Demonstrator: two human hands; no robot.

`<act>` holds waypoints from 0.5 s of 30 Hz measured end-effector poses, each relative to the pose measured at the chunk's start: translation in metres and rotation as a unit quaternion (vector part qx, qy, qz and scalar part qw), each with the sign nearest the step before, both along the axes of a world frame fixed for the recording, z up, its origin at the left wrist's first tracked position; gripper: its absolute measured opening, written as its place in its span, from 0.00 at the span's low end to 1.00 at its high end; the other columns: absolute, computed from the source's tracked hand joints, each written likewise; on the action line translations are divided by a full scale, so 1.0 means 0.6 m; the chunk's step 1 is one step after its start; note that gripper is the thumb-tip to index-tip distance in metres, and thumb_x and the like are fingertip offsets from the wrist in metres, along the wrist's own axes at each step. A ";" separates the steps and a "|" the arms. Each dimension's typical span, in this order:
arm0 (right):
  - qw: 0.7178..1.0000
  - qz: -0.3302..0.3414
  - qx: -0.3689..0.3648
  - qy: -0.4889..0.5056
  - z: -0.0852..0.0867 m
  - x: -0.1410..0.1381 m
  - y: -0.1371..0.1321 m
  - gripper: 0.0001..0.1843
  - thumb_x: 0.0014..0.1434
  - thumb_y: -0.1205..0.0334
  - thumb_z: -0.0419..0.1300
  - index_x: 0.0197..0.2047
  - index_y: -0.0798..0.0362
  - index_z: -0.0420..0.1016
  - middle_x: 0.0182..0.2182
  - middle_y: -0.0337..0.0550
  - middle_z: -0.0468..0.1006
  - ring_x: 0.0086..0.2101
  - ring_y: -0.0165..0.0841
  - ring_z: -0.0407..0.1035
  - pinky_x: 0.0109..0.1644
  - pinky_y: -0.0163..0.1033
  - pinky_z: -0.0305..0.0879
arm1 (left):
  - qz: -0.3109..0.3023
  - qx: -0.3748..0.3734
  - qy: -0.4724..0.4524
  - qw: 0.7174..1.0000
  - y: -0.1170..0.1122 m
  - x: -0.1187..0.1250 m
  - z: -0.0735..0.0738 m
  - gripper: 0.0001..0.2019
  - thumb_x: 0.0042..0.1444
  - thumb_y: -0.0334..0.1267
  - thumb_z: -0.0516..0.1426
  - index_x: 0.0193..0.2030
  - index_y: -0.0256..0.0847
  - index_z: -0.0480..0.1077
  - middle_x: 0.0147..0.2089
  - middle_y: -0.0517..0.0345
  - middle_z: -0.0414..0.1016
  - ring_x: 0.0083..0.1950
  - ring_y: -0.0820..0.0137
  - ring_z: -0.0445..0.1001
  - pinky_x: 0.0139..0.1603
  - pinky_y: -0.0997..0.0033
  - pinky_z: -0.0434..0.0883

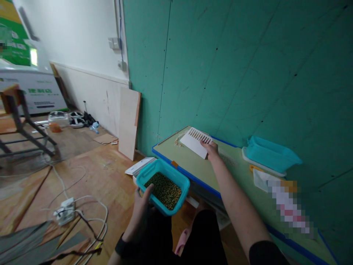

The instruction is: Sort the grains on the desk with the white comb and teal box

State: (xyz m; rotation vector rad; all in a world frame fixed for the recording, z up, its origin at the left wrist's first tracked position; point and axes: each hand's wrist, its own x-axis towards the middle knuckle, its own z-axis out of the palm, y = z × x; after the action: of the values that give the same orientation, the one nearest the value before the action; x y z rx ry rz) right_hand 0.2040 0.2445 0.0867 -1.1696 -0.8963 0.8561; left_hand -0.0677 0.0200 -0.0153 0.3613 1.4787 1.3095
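A turquoise plastic tub [185, 181] hangs above my lap, off the table's near edge. My left hand [143, 198] is closed on its near left side, thumb over the rim. Small round beans [165, 191], dark green and yellowish, lie in the tub. Over the table [168, 150], my right hand [211, 149] grips the right end of a white slotted plastic plate [193, 143], thumb on top. Pale bits [179, 141] are scattered by the plate's left end. Whether the plate touches the tabletop I cannot tell.
Another turquoise tub [271, 152] stands on a white lid at the table's right, near a blurred packet [289, 208]. A green wall [220, 73] rises behind. On the floor at left lie a power strip [65, 211] and loose cables; a chair [22, 121] stands beyond.
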 end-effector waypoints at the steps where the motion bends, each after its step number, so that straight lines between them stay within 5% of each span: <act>1: 1.000 0.000 -0.004 0.000 0.000 -0.001 -0.001 0.19 0.36 0.63 0.73 0.35 0.58 0.77 0.26 0.41 0.82 0.27 0.35 0.76 0.32 0.37 0.75 | -0.004 0.006 -0.001 1.000 0.003 0.002 0.002 0.38 0.57 0.58 0.64 0.69 0.49 0.56 0.34 0.60 0.71 0.24 0.68 0.73 0.26 0.68 0.72; 8: 1.000 0.014 -0.027 0.000 -0.007 0.002 0.008 0.17 0.38 0.65 0.74 0.34 0.54 0.77 0.27 0.41 0.83 0.30 0.39 0.79 0.35 0.41 0.77 | -0.046 0.022 -0.019 0.999 0.031 0.007 0.006 0.37 0.58 0.58 0.63 0.69 0.50 0.56 0.45 0.51 0.76 0.29 0.66 0.77 0.29 0.65 0.75; 15: 0.997 0.057 -0.051 0.014 -0.013 0.008 0.012 0.17 0.37 0.66 0.76 0.32 0.52 0.78 0.25 0.40 0.83 0.30 0.42 0.80 0.35 0.44 0.78 | -0.044 0.016 -0.038 0.998 0.043 0.000 -0.009 0.34 0.60 0.59 0.61 0.68 0.52 0.57 0.42 0.55 0.74 0.28 0.69 0.74 0.30 0.64 0.77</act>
State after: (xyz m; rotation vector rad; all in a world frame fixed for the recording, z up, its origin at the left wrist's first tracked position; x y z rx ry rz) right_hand 0.2091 0.2516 0.0788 -1.2002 -0.9110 1.0189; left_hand -0.0677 0.0458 -0.0207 0.3890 1.3646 1.2658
